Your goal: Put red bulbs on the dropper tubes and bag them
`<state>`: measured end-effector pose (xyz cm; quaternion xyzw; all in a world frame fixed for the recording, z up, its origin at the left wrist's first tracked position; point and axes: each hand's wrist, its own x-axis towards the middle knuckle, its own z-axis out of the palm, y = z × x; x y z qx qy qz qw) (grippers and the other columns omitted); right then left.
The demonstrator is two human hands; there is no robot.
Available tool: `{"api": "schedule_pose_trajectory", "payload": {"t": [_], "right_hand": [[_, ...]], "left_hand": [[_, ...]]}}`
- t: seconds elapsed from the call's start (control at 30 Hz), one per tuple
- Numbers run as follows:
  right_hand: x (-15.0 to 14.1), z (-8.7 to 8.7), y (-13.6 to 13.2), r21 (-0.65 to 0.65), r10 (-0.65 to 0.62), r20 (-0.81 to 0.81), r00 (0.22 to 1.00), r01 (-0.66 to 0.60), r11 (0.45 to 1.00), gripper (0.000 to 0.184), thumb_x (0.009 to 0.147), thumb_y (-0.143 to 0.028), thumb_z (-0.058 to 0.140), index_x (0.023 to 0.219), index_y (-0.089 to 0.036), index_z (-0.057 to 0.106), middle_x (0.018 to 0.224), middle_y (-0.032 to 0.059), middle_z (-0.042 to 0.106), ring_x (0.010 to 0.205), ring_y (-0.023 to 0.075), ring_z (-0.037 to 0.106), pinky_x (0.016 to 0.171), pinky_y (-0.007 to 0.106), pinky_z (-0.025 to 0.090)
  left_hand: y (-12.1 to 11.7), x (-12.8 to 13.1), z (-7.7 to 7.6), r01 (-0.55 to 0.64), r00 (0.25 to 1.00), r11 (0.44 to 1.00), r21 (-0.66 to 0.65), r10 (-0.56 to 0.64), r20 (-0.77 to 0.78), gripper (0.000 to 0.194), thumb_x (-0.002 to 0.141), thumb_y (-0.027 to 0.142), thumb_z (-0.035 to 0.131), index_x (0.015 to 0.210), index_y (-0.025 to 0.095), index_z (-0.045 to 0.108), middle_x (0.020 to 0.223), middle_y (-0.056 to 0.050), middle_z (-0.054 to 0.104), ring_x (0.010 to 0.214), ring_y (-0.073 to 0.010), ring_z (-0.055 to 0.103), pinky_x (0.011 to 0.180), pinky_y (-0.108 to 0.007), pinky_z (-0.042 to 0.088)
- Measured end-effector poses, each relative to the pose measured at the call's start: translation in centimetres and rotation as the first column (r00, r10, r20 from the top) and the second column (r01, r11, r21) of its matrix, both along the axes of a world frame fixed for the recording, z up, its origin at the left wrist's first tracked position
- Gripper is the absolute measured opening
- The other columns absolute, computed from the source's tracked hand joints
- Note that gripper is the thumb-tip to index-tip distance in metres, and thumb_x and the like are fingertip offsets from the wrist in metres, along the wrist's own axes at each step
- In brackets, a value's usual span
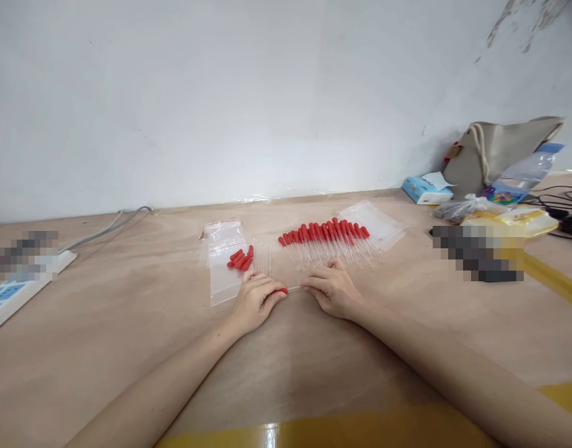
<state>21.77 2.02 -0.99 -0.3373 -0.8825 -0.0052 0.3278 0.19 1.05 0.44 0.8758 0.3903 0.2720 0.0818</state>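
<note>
Table (pixel 276 361), brown: is carrying yellow tape (pixel 554 280). Left: white power strip (pixel 33 283) is lying aslant. Centre: clear bag (pixel 223 280) is lying flat; thin clear tubes (pixel 263 258) are lying just beside it; red-bulbed droppers (pixel 332 231) are lying in a row. Right: tissue pack (pixel 426 190), beige bag (pixel 470 158) and black cables (pixel 559 200) are resting.

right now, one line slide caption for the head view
Left hand pinching a red bulb, right hand holding a thin clear tube, near a row of red-capped tubes.

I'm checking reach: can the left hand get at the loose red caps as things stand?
Probably yes: the loose red caps lie uncovered just beyond the left hand, though its fingers hold another cap.
</note>
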Motion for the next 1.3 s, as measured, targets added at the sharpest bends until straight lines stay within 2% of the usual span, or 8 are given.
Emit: {"api": "schedule_pose_trajectory", "payload": {"t": [0.17,0.33,0.53,0.7,0.8,0.9,1.17,1.3], "right_hand": [[-0.5,-0.1,-0.4,0.025,-0.049,0.041,0.998,0.048,0.999,0.02,0.084,-0.019,0.041,0.08,-0.018,0.061,0.067,0.0004,0.06,0.062,0.0104,0.047,0.067,0.03,0.02],[-1.0,-0.2,-0.7,-0.042,-0.057,0.056,0.997,0.059,0.997,0.021,0.084,-0.018,0.039,0.081,-0.017,0.06,0.068,0.0004,0.061,0.058,0.0097,0.044,0.067,0.03,0.019],[-1.2,1.0,-0.8,-0.088,-0.056,0.133,0.99,0.068,0.994,0.021,0.085,-0.021,0.04,0.078,-0.017,0.06,0.072,0.002,0.063,0.065,0.011,0.049,0.068,0.03,0.021],[-0.5,2.2,-0.5,-0.099,-0.157,0.191,0.969,0.178,0.979,0.02,0.081,-0.025,0.045,0.071,-0.017,0.061,0.074,0.0034,0.063,0.072,0.0142,0.052,0.066,0.029,0.025],[0.1,2.6,1.0,-0.279,-0.356,0.068,0.932,0.36,0.89,0.022,0.08,-0.029,0.045,0.068,-0.018,0.06,0.067,0.0011,0.062,0.063,0.0124,0.053,0.061,0.025,0.029],[0.0,2.8,3.1,-0.424,-0.527,-0.007,0.85,0.474,0.771,0.024,0.079,-0.033,0.044,0.07,-0.019,0.062,0.069,0.0012,0.064,0.063,0.0127,0.055,0.058,0.023,0.033],[-3.7,3.1,6.6,-0.351,-0.692,0.199,0.694,0.71,0.611,0.027,0.076,-0.032,0.044,0.068,-0.018,0.065,0.072,0.0072,0.066,0.075,0.0203,0.06,0.071,0.032,0.032],[-4.7,2.9,7.0,-0.348,-0.69,0.242,0.682,0.725,0.594,0.028,0.075,-0.031,0.043,0.074,-0.016,0.066,0.076,0.0104,0.066,0.077,0.0218,0.06,0.074,0.036,0.029]], "left_hand": [[0.1,0.0,-0.3,0.007,1.0,1.0,0.026,-0.006,-0.013,0.019,0.087,0.028,0.045,0.079,0.019,0.059,0.074,0.002,0.065,0.069,-0.0121,0.054,0.081,-0.033,0.027],[0.0,0.1,-0.3,0.019,1.0,0.999,0.034,-0.018,-0.02,0.019,0.086,0.03,0.046,0.078,0.019,0.059,0.071,0.002,0.063,0.067,-0.0123,0.053,0.081,-0.033,0.027],[0.6,-0.2,0.3,-0.005,0.998,0.999,0.053,0.009,-0.067,0.016,0.086,0.029,0.046,0.083,0.021,0.06,0.078,0.0,0.063,0.076,-0.0148,0.053,0.086,-0.037,0.027],[0.5,-0.7,-0.1,-0.147,0.986,0.989,0.035,0.144,0.079,0.024,0.083,0.03,0.049,0.106,0.023,0.051,0.094,-0.003,0.056,0.087,-0.0173,0.051,0.079,-0.032,0.037],[0.4,-0.8,-0.6,-0.207,0.969,0.977,-0.048,0.212,0.128,0.029,0.081,0.029,0.051,0.109,0.021,0.047,0.089,-0.003,0.05,0.078,-0.0155,0.051,0.067,-0.027,0.042],[0.4,-0.8,-0.8,-0.172,0.98,0.981,-0.093,0.18,0.084,0.023,0.081,0.027,0.05,0.103,0.021,0.049,0.084,-0.002,0.048,0.074,-0.0148,0.05,0.066,-0.027,0.043],[0.4,-0.7,-0.7,-0.12,0.991,0.988,-0.093,0.125,0.045,0.019,0.082,0.026,0.048,0.1,0.021,0.051,0.084,-0.002,0.048,0.068,-0.0132,0.048,0.064,-0.027,0.042],[0.3,-0.7,-0.9,-0.101,0.993,0.99,-0.096,0.106,0.049,0.018,0.083,0.026,0.047,0.099,0.02,0.053,0.085,-0.002,0.049,0.066,-0.0123,0.048,0.063,-0.027,0.042]]}}
